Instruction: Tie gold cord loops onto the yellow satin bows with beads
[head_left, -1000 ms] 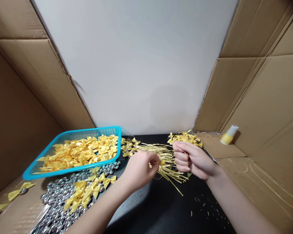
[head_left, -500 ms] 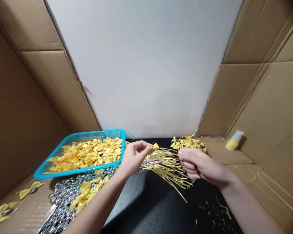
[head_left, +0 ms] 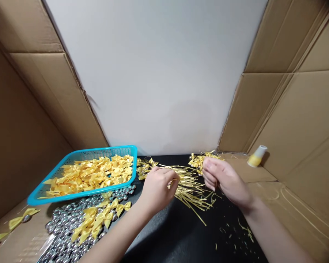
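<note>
My left hand [head_left: 160, 188] is over the left end of a spread bundle of thin gold ties [head_left: 190, 190]. Its fingers curl down and inward, and whatever they pinch is hidden behind them. To the right, my right hand [head_left: 222, 179] is raised in a closed fist, thumb against the forefinger. Any thing inside that fist is too small or hidden to name. Below and left of my left hand, yellow ribbon bows [head_left: 98, 219] lie on a heap of shiny silver beads [head_left: 68, 223].
A blue plastic basket [head_left: 135, 170] full of yellow bows stands at the left. Piles of bows with gold ties [head_left: 145, 167] lie at the back. A white-and-yellow cone [head_left: 257, 156] stands on cardboard at the right. Cardboard walls [head_left: 304, 120] flank the black tabletop [head_left: 178, 237], where yellow clippings lie.
My left hand has rolled palm-down and moved slightly right; the yellow bow at its fingertips and the pink-handled tool are now hidden. My right hand stays closed. The view has shifted slightly.
</note>
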Available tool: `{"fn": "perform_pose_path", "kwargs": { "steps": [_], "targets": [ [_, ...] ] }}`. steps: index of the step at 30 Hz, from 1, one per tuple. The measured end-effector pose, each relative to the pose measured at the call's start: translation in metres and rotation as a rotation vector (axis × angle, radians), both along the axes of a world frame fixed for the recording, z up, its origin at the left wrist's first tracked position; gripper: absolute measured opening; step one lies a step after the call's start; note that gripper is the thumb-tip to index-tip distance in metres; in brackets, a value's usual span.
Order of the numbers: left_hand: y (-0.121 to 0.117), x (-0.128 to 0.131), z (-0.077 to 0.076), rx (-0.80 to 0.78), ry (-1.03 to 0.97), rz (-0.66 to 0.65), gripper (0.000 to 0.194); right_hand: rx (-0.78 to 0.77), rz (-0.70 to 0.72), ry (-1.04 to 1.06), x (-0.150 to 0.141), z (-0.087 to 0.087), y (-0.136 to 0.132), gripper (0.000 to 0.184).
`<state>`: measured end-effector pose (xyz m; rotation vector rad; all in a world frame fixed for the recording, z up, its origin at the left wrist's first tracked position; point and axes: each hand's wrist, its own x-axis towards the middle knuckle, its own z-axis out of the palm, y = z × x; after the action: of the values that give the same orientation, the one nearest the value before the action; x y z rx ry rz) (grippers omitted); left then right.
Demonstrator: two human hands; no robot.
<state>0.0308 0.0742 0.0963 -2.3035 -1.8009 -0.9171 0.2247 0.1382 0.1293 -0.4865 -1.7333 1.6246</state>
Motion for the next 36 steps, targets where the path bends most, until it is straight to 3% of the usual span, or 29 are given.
{"fn": "perform_pose_path", "kwargs": {
  "steps": [5,8,12,16,22,27,32,34,36],
  "targets": [
    [-0.002,0.000,0.006,-0.018,-0.137,-0.070,0.016,-0.322,-0.075,0.136,0.003,-0.010,0.030,0.050],
    [0.000,-0.005,0.009,-0.044,-0.346,-0.008,0.017,-0.379,-0.070,0.105,0.005,-0.017,0.039,0.054],
    [0.010,-0.017,0.001,-0.047,-0.595,0.108,0.021,-0.365,0.024,-0.012,0.005,-0.021,0.038,0.051],
    [0.017,-0.024,-0.009,-0.055,-0.686,0.165,0.024,-0.153,0.127,-0.151,0.000,-0.015,0.020,0.047],
    [0.015,-0.019,-0.008,-0.012,-0.627,0.179,0.020,0.400,0.056,-0.476,-0.014,0.002,-0.031,0.038],
    [0.016,-0.020,-0.009,-0.019,-0.664,0.177,0.021,0.687,0.127,-0.664,-0.034,-0.012,-0.063,0.027],
    [0.018,-0.022,-0.015,-0.065,-0.761,0.152,0.024,1.001,0.022,-0.551,-0.056,-0.049,-0.074,0.017],
    [0.019,-0.023,-0.016,-0.066,-0.777,0.156,0.024,1.002,-0.031,-0.430,-0.059,-0.052,-0.076,0.014],
    [0.020,-0.025,-0.016,-0.060,-0.765,0.167,0.024,0.903,-0.041,-0.345,-0.055,-0.045,-0.076,0.014]
  ]
}}
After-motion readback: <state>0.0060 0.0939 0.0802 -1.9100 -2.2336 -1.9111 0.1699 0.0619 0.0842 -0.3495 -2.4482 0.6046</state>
